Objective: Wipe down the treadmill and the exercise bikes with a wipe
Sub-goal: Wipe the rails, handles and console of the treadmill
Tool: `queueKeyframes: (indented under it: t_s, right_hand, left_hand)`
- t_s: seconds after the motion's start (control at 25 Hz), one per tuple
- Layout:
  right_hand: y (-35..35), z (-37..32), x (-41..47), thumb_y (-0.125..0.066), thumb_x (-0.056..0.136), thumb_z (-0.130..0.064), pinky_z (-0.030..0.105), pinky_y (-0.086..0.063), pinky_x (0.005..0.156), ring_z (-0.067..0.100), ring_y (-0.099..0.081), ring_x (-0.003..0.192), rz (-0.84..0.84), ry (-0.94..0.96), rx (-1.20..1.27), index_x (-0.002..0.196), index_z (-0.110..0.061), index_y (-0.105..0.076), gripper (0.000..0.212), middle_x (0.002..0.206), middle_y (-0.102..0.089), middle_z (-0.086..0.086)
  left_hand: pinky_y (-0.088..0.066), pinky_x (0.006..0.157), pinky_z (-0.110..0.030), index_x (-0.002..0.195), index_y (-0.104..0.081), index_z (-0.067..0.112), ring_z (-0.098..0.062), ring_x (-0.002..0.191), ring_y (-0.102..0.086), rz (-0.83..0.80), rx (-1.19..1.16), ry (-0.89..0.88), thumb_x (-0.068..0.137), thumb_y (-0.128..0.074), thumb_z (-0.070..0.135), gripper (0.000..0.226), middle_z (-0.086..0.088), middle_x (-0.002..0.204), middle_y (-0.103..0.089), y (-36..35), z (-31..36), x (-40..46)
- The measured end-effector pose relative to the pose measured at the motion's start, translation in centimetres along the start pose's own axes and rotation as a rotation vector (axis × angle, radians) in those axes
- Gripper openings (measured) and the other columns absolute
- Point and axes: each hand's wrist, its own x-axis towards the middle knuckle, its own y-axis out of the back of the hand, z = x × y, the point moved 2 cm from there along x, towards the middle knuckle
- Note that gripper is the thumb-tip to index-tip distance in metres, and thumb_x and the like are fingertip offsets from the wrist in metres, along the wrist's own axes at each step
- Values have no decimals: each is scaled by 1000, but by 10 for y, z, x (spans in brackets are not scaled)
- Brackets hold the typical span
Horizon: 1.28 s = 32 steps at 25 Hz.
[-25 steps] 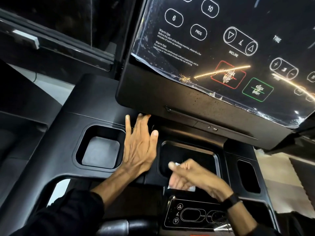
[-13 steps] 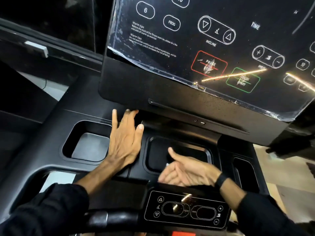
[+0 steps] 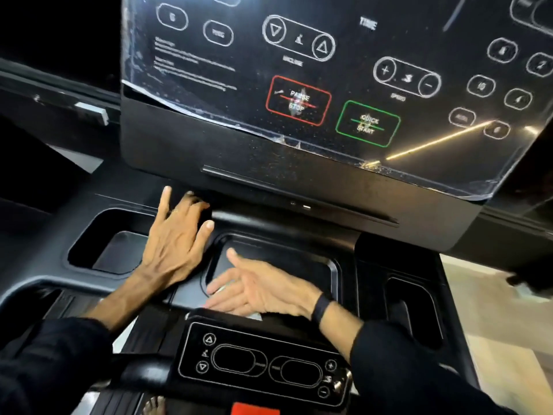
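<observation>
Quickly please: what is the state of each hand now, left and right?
Left hand: open, fingers straight, resting flat on the treadmill console.
Right hand: open, fingers straight, pressing a white wipe into the middle tray.

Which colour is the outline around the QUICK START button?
Green, on the QUICK START button, clearest in the head view.

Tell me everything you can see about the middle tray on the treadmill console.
The middle tray is a shallow, rounded-rectangle recess in matte black plastic with a thin glossy rim, set between a deeper square pocket and a narrow slot. It sits below the display panel. The right hand lies open over its near left part, with a pale wipe barely showing beneath the fingers.
</observation>
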Motion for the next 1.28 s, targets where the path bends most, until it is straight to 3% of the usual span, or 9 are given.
queueKeyframes:
  t_s: [0.16,0.28,0.44,0.64,0.72,0.8,0.92,1.12,1.28]
  right_hand:
    - [37,28,-40,-25,101,-60,33,-44,104,31,-57,124,-73,41,114,138,2,-46,76,142,-48,31]
    - [80,52,-99,-22,98,-65,39,-48,103,38,-55,127,18,-8,208,134,5,-50,83,135,-55,32]
    - [95,78,-140,-34,100,-54,43,-61,77,45,-69,100,467,93,253,112,10,-60,70,105,-67,36]
    - [87,79,-126,-51,100,-1,33,-59,54,32,-72,68,1015,491,127,114,1,-58,16,82,-71,23]
    - [85,86,-132,-58,92,7,25,-55,57,21,-68,69,1209,565,-127,105,-13,-65,25,90,-69,13]
    - [81,98,-142,-70,86,1,19,-50,79,8,-63,92,1317,542,-559,103,-28,-66,34,113,-64,-3]
    - [79,117,-134,-48,101,-40,27,-17,120,7,-17,149,1052,344,-1057,152,-23,-33,56,163,-20,-7]
    - [85,63,-79,16,86,-73,40,8,122,16,30,147,886,62,-1473,151,-12,22,90,160,29,7]
    - [35,-1,-19,3,85,-76,38,20,119,13,40,140,512,32,-1542,153,-13,22,94,157,34,4]
  left_hand:
    - [-8,121,-53,115,-58,3,-26,123,-53,20,60,27,101,-24,36,49,-12,116,-61,-1,2,-2]
    - [-5,122,-52,115,-59,3,-26,121,-54,30,80,41,102,-23,37,52,-12,116,-61,-2,3,0]
    - [-4,122,-51,116,-58,4,-27,122,-53,24,58,16,101,-22,38,52,-13,118,-59,-2,5,1]
    - [-4,122,-51,116,-58,4,-27,121,-52,4,27,-18,101,-21,37,52,-13,118,-59,-3,3,2]
    - [-4,122,-52,116,-59,4,-28,120,-53,10,12,-20,101,-20,37,52,-14,118,-59,-2,4,1]
    - [-4,122,-52,115,-59,3,-29,119,-54,30,5,-10,101,-21,36,51,-13,117,-59,0,3,1]
    - [-3,122,-50,116,-58,3,-28,120,-55,46,4,-2,101,-23,34,49,-13,116,-59,0,3,2]
    - [-2,122,-50,118,-57,1,-30,123,-54,49,-4,-16,102,-21,36,53,-14,116,-60,1,3,3]
    - [-2,122,-49,118,-57,1,-30,124,-53,62,-3,-11,102,-21,36,53,-13,117,-61,3,3,2]
